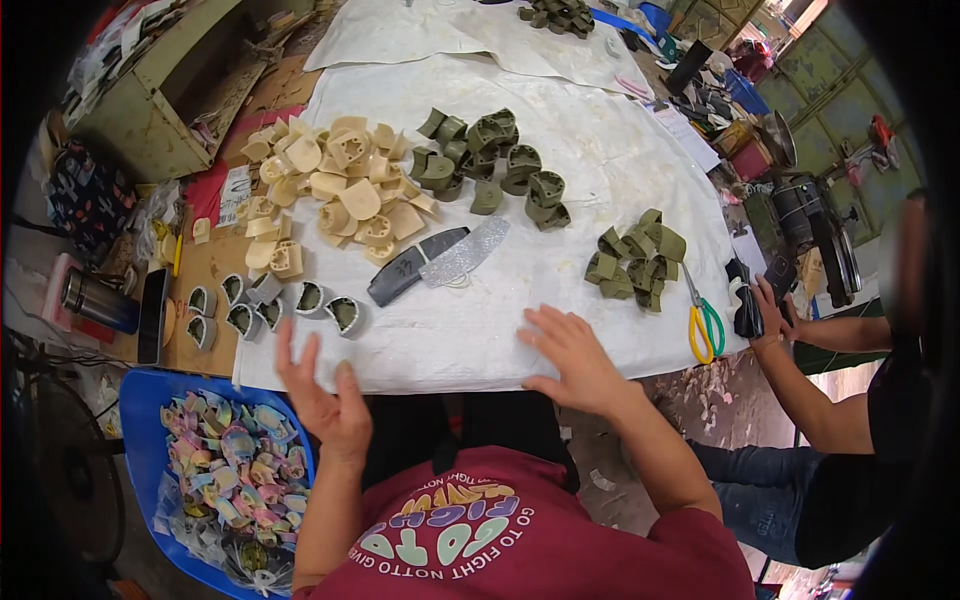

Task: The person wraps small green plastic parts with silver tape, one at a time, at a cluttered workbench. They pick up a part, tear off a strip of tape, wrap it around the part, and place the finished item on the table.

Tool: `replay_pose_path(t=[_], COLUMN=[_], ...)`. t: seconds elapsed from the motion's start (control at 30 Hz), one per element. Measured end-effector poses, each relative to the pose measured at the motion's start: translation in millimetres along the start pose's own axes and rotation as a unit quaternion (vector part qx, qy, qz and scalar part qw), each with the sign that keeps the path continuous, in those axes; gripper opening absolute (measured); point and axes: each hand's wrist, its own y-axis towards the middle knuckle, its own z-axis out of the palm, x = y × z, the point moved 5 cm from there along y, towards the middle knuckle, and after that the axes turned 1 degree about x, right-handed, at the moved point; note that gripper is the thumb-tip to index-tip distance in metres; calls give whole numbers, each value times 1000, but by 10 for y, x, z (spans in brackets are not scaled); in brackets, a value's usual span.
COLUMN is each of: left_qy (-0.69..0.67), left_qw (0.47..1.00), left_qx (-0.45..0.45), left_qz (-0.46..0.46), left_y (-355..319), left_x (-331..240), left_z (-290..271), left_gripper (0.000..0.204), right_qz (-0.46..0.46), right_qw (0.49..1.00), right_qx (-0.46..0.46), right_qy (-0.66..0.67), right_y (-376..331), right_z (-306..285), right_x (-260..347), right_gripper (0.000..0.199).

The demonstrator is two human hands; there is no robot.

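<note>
My left hand [328, 400] hovers at the table's near edge with its fingers apart and nothing in it. Just beyond it, short grey curved pieces with green insides [344, 315] stand in a loose group. My right hand [575, 362] is also open and empty, fingers spread over the white sheet [480, 350]. Ahead of both hands lie a dark grey flat piece [400, 280] and a speckled light grey blade-shaped piece [468, 252], the two touching. Farther off are a heap of cream plastic pieces [360, 199] and a scattered group of olive green pieces [490, 140].
Another olive green heap [635, 258] lies at right, near scissors [706, 330] with yellow and green handles. A blue tub [135, 420] of multicoloured pieces stands lower left. A metal flask [100, 300] and phone [153, 315] sit at left. Another person's hand [768, 315] rests at right.
</note>
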Motion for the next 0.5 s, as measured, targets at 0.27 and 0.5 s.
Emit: replay_pose_path(t=[0.27, 0.5], left_qy=[-328, -514], left_qw=[747, 555], left_qx=[425, 321], left_qz=[-392, -570], left_y=[-587, -508], left_x=[-494, -838], left_z=[1255, 1906], left_gripper=[22, 33], right_qz=[206, 292], right_qw=[878, 483], right_qx=[-154, -296], right_qy=[403, 771], right_y=[-379, -446], right_z=[155, 24], right_x=[-286, -280], right_gripper=[23, 25])
